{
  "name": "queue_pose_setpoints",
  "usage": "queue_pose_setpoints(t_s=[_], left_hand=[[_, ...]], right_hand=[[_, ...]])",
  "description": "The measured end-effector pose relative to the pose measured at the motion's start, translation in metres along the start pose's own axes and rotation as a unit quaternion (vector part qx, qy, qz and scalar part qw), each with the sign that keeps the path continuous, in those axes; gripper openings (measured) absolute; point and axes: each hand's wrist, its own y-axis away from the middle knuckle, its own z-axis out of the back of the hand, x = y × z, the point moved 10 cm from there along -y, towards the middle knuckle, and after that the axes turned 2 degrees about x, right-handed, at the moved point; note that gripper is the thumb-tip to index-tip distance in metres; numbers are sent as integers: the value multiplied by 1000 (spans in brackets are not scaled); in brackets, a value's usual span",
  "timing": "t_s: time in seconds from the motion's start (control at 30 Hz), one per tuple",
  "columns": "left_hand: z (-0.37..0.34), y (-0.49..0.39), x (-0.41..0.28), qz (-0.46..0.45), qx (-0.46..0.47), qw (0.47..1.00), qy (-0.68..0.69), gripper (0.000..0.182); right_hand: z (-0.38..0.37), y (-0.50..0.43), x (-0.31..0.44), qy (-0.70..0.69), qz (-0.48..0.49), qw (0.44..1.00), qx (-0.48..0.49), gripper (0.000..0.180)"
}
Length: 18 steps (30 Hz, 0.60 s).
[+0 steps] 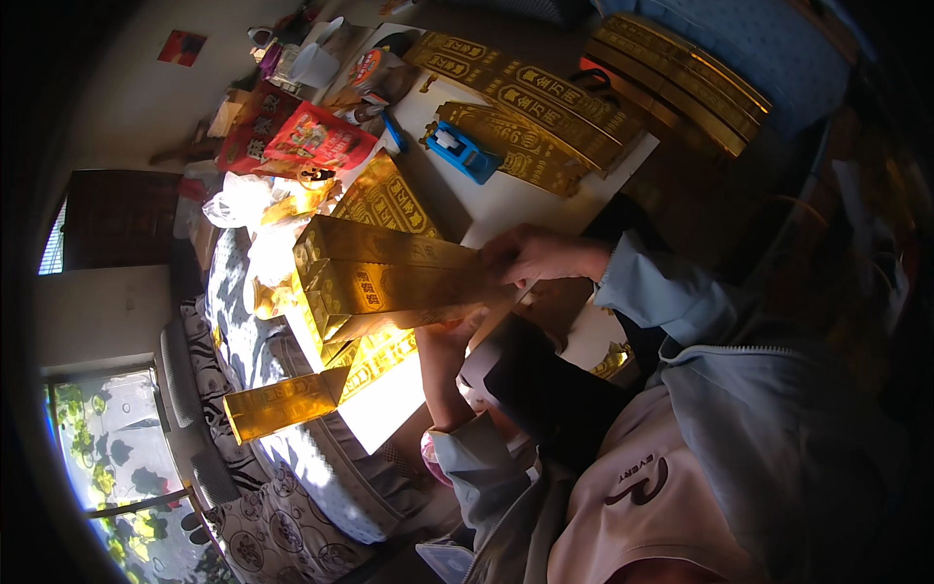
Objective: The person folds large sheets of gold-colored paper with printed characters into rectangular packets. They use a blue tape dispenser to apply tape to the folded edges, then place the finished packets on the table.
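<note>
A folded gold-printed cardboard box (pixel 387 281) is held between both hands above the white table. My right hand (pixel 522 255) grips its right end, with the fingertips in shadow. Beneath the same end is my left hand (pixel 456 328), its fingers partly hidden by the box and wrist. Behind the box stands a folded gold card piece (pixel 390 197). Flat gold card sheets (pixel 511 139) lie on the table's far side, with a blue tape dispenser (pixel 463 153) on them. Another gold strip (pixel 281 405) juts out past the table's near-left edge.
Red printed packets (pixel 321 139), a white cup (pixel 315 66) and plastic bags (pixel 244 201) crowd the far left. A stack of long gold card pieces (pixel 678 80) stands at the upper right. A sofa with patterned covers (pixel 270 525) is at the lower left, beside a window.
</note>
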Motion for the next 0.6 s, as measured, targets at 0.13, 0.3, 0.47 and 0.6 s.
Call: queue_pose_setpoints(t_s=[0.13,0.3,0.47,0.6], left_hand=[[-1,0,-3,0,-13,999,52,35],[-1,0,-12,-4,1,1000,3,36],[-1,0,-13,-11,-6,1000,12,40],[-3,1,-7,-18,14,1000,1,50]], right_hand=[[-5,2,6,8,-15,1000,-1,14],[-6,1,10,79,-9,997,1,17],[-7,-1,18,160,-28,987,0,23],[-4,2,29,224,-3,974,-30,26]])
